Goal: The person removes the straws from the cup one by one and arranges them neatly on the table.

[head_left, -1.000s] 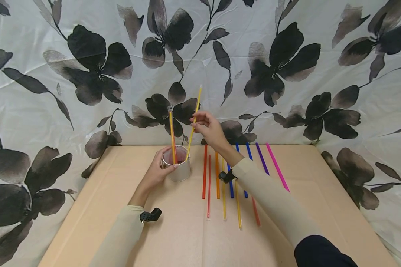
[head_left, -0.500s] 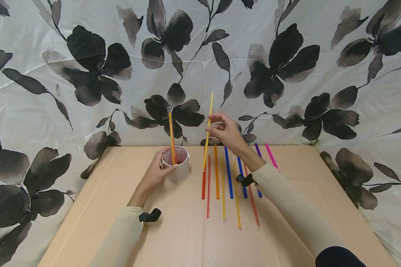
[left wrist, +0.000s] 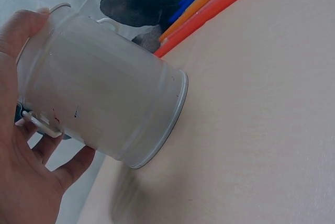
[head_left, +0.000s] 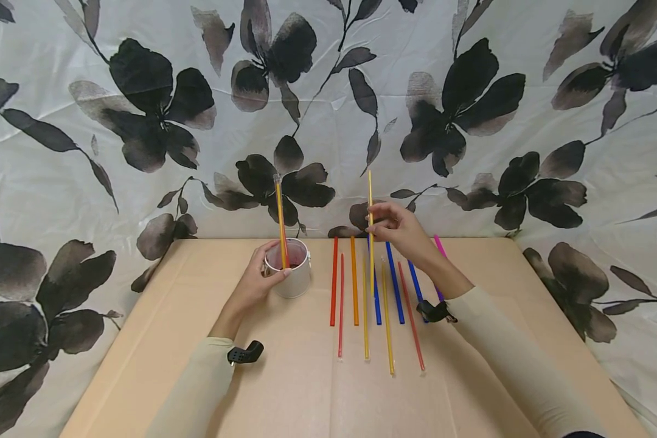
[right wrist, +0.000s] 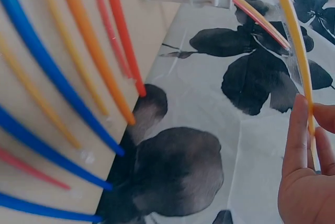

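Note:
A small white metal pail (head_left: 295, 285) stands on the table, with a few yellow and red straws (head_left: 281, 219) leaning up out of it. My left hand (head_left: 253, 278) grips the pail's left side, thumb at the rim and fingers round the wall, as the left wrist view shows. Right of the pail, my right hand (head_left: 401, 230) pinches a thin yellow straw (head_left: 370, 190) upright between thumb and fingers. This straw is above the back edge of the row of straws. A clear wrapper seems to run along it in the right wrist view.
Loose straws lie in a row on the table (head_left: 285, 377): a thick red straw (head_left: 334, 283), an orange straw (head_left: 354, 283), thin yellow ones, several blue ones and a pink straw (head_left: 440, 245) partly behind my right arm. A floral cloth (head_left: 361, 91) hangs behind.
My right hand has lifted the yellow straw away from the pail and carried it right, over the row, and slightly down. My left hand and the pail have stayed put.

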### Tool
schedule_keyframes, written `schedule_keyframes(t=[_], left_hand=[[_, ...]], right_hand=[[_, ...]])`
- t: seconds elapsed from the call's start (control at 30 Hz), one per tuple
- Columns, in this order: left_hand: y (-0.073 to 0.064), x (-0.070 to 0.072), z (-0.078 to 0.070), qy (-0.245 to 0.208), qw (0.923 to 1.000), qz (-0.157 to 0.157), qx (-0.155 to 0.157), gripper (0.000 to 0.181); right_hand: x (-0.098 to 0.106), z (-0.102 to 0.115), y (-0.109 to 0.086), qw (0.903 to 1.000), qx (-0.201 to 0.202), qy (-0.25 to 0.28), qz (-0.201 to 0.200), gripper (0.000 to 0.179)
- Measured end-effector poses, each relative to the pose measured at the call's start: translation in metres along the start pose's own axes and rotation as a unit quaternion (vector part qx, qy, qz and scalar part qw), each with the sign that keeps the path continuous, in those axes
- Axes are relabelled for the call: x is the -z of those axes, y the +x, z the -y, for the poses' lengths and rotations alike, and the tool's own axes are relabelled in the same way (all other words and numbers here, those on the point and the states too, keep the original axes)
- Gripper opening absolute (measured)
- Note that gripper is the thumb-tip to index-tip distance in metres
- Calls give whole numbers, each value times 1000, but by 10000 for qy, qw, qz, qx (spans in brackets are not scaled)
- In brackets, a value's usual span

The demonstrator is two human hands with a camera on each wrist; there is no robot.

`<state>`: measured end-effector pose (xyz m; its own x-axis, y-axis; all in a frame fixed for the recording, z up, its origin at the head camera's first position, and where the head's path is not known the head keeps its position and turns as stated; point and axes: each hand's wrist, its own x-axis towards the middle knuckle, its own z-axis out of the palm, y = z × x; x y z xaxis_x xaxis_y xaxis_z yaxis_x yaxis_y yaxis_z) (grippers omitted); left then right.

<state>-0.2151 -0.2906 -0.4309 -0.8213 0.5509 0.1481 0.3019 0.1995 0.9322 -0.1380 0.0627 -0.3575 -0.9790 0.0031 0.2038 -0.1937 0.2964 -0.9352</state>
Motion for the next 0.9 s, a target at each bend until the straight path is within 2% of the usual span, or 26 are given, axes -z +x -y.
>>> schedule_keyframes(t=[0.23, 0.4, 0.63, 0.9], left_hand=[[2, 1, 1, 14, 10000, 3, -56, 77], [2, 0, 1, 52, 10000, -12, -35, 77], [1, 0, 2, 58, 10000, -10, -17, 77], [0, -1, 1, 59, 10000, -33, -12, 77]], right_hand=[[18, -12, -23, 9985, -503, -206, 98, 43], [33, -25, -40, 9964, -726, -431, 100, 44], [52, -46, -63, 9929, -1079, -481, 128, 44], [68, -68, -85, 9869, -1363, -843, 171, 42]])
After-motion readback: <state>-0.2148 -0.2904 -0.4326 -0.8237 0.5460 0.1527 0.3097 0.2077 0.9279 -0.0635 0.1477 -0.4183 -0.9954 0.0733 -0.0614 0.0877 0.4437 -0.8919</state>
